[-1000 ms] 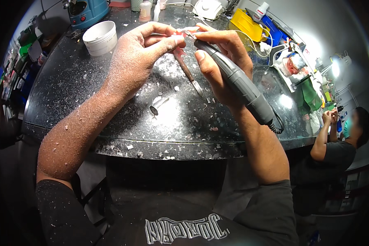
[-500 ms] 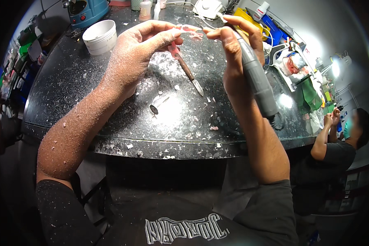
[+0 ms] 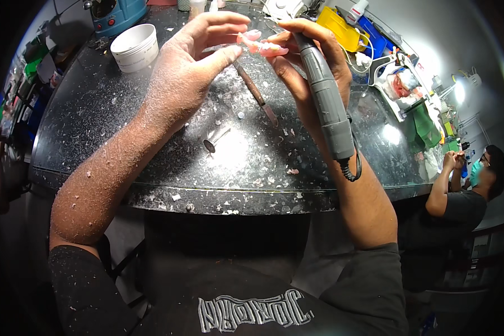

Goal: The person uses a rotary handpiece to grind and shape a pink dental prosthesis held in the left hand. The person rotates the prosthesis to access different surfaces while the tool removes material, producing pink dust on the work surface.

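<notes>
A pink partial denture (image 3: 270,49) with pale teeth is pinched in the fingertips of my right hand (image 3: 319,67). The same hand also holds a grey rotary handpiece (image 3: 329,92), its corded end hanging toward my forearm. My left hand (image 3: 187,64), coated in pale dust, is open just left of the denture, thumb and fingers apart around its left end. Whether a left fingertip touches it I cannot tell. Below the hands, a wooden-handled knife (image 3: 255,89) lies on the black bench (image 3: 95,145). A small round disc on a shank (image 3: 210,145) lies nearer me.
A white tub (image 3: 134,49) and a blue machine (image 3: 117,17) stand at the far left. On the right are a yellow bin (image 3: 340,29), a white frame holding a red-and-white model (image 3: 400,84), and a green container (image 3: 423,126). Beyond them sits a co-worker (image 3: 465,185).
My left fingers have parted from the denture, which is now in my right fingertips and turned to show its teeth. The handpiece has shifted left and tilted more upright.
</notes>
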The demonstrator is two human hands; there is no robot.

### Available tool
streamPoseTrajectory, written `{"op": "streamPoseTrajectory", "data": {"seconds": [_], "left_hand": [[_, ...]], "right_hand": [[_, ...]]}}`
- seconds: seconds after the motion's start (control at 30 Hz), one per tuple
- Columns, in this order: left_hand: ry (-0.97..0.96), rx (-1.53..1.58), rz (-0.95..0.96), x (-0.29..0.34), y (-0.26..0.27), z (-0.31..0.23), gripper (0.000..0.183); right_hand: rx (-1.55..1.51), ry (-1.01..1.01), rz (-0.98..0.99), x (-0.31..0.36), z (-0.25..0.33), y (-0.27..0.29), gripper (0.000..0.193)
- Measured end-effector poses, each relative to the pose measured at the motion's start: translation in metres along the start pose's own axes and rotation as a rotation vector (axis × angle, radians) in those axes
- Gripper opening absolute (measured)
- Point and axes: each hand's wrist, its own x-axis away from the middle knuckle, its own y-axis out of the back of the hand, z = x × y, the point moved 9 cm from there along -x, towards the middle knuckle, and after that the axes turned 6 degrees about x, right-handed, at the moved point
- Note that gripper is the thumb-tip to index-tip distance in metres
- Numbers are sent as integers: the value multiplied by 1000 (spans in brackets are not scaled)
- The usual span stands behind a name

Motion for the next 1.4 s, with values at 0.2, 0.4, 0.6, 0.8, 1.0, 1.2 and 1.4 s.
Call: {"op": "streamPoseTrajectory", "data": {"seconds": [0.2,0.4,0.6,0.8,1.0,1.2,1.4], "left_hand": [[449,364,94,3,-3,33,60],[394,403,60,3,-3,37,53],[364,440,43,2,0,36,49],[318,376,37,1,0,34,45],[295,273,2,0,8,37,36],[283,308,22,-1,4,33,33],[261,302,109,-2,-3,32,38]], "right_hand": [[47,98,32,-2,8,0,44],[84,79,20,1,-1,1,43],[-127,-181,-85,-1,-20,7,37],[-178,-220,-74,3,-42,9,35],[-179,-251,-55,6,-42,6,34],[-234,-256,-82,5,-42,6,34],[-231,-255,-112,5,-45,11,33]]}}
